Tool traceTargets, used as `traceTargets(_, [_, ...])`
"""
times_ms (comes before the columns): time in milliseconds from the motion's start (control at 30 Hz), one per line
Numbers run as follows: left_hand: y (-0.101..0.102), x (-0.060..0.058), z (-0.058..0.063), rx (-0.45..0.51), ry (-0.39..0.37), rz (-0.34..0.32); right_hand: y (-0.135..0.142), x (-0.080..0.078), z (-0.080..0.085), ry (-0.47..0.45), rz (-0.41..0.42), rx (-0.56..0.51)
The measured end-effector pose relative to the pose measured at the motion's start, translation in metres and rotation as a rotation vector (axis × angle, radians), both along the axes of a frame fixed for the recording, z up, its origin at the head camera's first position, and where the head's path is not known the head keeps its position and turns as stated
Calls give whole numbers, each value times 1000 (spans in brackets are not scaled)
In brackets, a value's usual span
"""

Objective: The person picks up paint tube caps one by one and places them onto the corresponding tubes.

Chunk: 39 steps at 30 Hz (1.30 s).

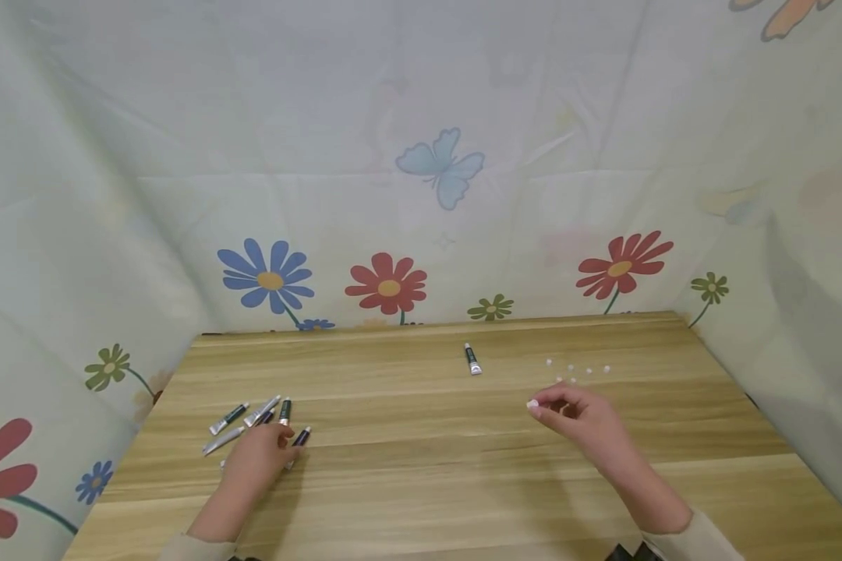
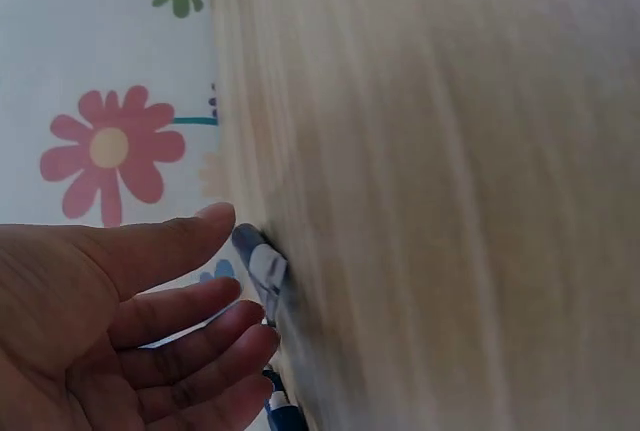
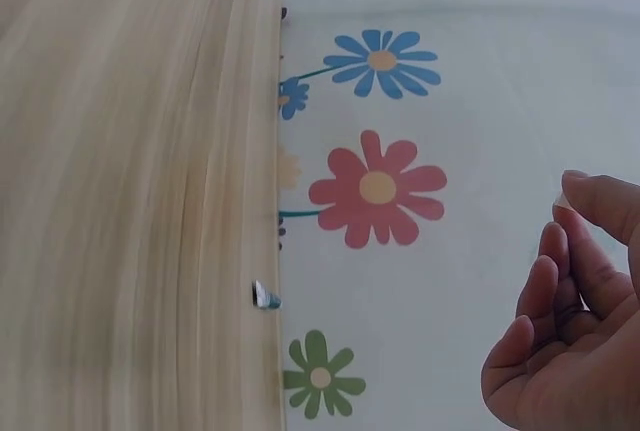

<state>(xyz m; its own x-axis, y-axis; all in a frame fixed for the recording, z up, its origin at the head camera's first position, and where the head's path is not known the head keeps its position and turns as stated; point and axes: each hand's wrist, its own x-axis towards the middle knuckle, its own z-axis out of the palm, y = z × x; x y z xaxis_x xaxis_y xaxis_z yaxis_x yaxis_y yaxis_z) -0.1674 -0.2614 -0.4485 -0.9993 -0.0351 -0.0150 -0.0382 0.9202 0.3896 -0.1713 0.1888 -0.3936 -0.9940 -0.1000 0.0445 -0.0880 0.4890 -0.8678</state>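
1. My right hand (image 1: 581, 417) pinches a small white piece (image 1: 532, 403) between thumb and forefinger; more white bits (image 1: 589, 371) lie beyond those fingers.
2. My left hand (image 1: 254, 458) has its fingers apart from the thumb, a dark tube (image 1: 302, 437) just beside their tips.

The left sleeve (image 1: 193, 548) and right sleeve (image 1: 691, 541) are pale cream and plain, their cuffs ending on the forearms. Beyond them, the left grip (image 1: 258, 456) and right grip (image 1: 581, 421) are bare. An angular black piece (image 1: 634, 553) shows beside the right cuff, a thin black sliver (image 1: 242, 559) beside the left, both cropped by the head view's lower edge.
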Motion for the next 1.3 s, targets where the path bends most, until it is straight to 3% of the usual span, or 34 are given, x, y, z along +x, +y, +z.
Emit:
traceTargets(200, [-3,-1,-8,14,-8,16,-11,3,-4,-8,40,-27])
traceTargets(1033, [1,-2,-13,-4,3,17,-44,2,-17,-21,115,-67])
traceTargets(1167, [3,1,-5,17,31,32,-47,1,-14,-25,118,-55])
traceTargets(1300, [10,3,14,32,59,19,-49,0,-8,31,158,-66])
